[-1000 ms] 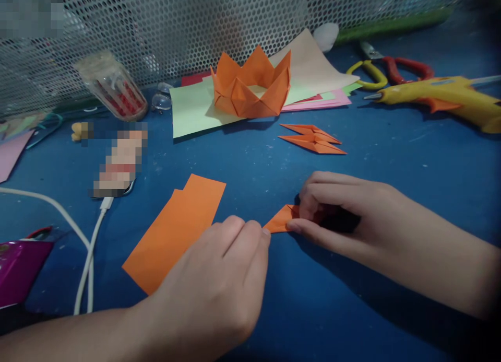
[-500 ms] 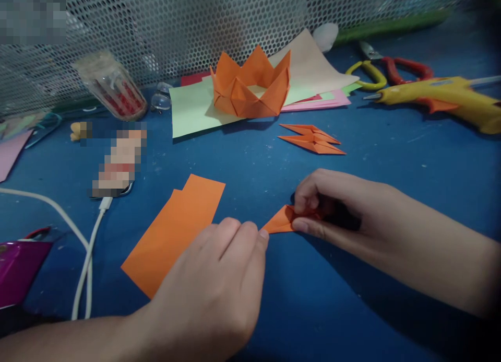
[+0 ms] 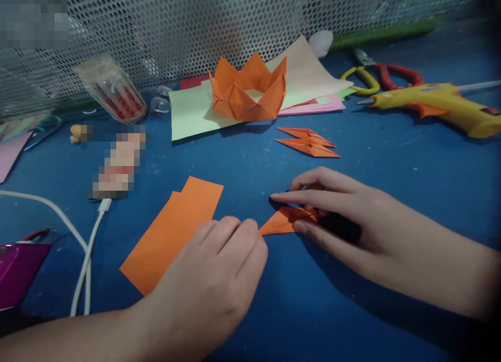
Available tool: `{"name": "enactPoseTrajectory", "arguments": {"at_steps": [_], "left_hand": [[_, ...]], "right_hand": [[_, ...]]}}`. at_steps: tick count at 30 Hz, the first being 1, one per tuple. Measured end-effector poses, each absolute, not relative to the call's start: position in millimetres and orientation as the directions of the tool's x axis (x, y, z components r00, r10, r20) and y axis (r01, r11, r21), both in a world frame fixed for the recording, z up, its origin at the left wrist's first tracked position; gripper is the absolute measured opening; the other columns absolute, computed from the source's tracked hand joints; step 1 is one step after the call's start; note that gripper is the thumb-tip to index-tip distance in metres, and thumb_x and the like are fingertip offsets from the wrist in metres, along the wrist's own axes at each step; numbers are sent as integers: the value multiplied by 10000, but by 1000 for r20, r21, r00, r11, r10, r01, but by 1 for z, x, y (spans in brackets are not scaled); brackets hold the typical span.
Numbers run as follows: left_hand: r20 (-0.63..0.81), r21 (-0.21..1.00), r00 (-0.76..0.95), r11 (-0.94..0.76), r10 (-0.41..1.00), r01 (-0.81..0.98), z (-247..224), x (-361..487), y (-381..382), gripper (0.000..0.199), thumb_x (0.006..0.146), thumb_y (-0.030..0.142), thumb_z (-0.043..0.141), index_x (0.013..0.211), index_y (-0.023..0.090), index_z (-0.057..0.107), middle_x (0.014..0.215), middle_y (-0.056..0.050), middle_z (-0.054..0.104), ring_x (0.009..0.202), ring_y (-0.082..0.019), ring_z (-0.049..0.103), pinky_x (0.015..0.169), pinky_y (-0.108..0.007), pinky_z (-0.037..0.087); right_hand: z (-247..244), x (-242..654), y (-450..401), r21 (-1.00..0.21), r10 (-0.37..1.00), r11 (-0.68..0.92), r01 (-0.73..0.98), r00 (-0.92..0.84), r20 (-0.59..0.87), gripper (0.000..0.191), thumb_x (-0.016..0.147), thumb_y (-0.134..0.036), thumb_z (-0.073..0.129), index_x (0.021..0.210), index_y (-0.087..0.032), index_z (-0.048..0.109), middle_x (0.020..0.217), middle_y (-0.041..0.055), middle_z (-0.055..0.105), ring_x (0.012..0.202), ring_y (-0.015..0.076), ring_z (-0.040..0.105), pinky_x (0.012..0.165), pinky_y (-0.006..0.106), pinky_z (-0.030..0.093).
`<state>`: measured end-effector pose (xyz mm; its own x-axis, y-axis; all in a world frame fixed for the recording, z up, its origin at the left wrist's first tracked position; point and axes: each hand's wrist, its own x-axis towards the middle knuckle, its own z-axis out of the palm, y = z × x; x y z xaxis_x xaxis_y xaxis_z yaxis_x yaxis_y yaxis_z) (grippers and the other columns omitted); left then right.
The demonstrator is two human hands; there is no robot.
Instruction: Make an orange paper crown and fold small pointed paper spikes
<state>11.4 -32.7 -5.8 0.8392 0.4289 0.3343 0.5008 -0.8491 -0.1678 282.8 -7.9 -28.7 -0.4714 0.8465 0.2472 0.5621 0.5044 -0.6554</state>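
A folded orange paper piece (image 3: 282, 221) lies on the blue table between my hands. My left hand (image 3: 223, 278) is closed at its left tip, its fingertips hidden beneath the curled fingers. My right hand (image 3: 340, 210) has its thumb on the near edge of the piece, with the index finger stretched out above it and other fingers behind its right part. Flat orange sheets (image 3: 168, 234) rest partly under my left hand. Beyond the hands are two narrow folded orange pieces (image 3: 311, 142), side by side. An orange paper crown (image 3: 250, 98) stands on coloured sheets.
A phone (image 3: 119, 166) with a white cable (image 3: 86, 268) and a jar (image 3: 117, 93) are at the left. A yellow glue gun (image 3: 434, 101) and scissors (image 3: 395, 77) lie at the right. A perforated metal screen (image 3: 176, 33) runs along the back.
My right index finger has straightened and lifted off the folded piece, uncovering more of it. My left hand has stayed nearly still. The view has shifted slightly.
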Motion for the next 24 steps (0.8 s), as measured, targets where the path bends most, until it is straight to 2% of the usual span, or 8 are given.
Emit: {"name": "enactPoseTrajectory", "arguments": {"at_steps": [3,6,10,13,16,19,24], "left_hand": [[307,-104,846,-868,436,485,-5,10,-32,472,1155,-36,384,1297,80,819,1156,-123,898,1018,-232,843,926,-346,708],[322,-68,831,-864,454,498,-5,10,-33,505,1194,4,328,1320,70,813,1170,-128,899,1007,-237,847,925,-353,714],[332,-38,825,-867,458,496,-8,10,-34,541,1229,31,264,1362,58,787,1348,-157,882,1086,-260,862,943,-379,721],[325,59,814,-869,481,491,-11,8,-33,467,1222,18,341,1393,31,775,1342,-168,880,1109,-252,843,999,-381,725],[334,115,803,-867,493,485,-13,5,-31,408,1196,5,424,1398,32,777,1289,-173,882,1108,-245,820,1020,-382,728],[317,81,824,-879,470,470,-13,5,-30,408,1199,19,436,1442,53,763,1326,-163,875,1146,-242,804,1019,-370,721],[326,-2,845,-893,424,449,-10,9,-31,431,1246,82,417,1403,119,816,1304,-115,894,1111,-224,826,993,-322,701]], "right_hand": [[-26,282,-9,-630,819,549,549,-503,276,307,1117,-337,607,1240,-258,878,1166,131,825,966,255,859,857,374,743],[-25,280,-10,-603,804,580,548,-502,318,269,1110,-287,599,1192,-254,853,1139,108,838,963,237,862,837,342,729],[-24,279,-11,-603,806,580,548,-496,323,188,1060,-235,616,1107,-279,793,1075,78,843,952,246,841,824,356,709],[-21,282,-11,-661,832,516,545,-504,233,139,1078,-303,662,1074,-294,801,1003,65,834,853,236,802,736,337,680],[-18,285,-11,-736,856,429,524,-496,146,198,1101,-447,718,1050,-306,848,989,59,845,813,223,801,698,320,669],[-23,283,-11,-763,869,405,504,-473,149,228,1091,-484,741,1051,-309,882,964,56,849,779,216,803,669,312,658],[-35,279,-14,-742,864,472,477,-418,281,245,1105,-371,677,989,-300,881,919,54,814,738,186,772,616,280,603]]}}
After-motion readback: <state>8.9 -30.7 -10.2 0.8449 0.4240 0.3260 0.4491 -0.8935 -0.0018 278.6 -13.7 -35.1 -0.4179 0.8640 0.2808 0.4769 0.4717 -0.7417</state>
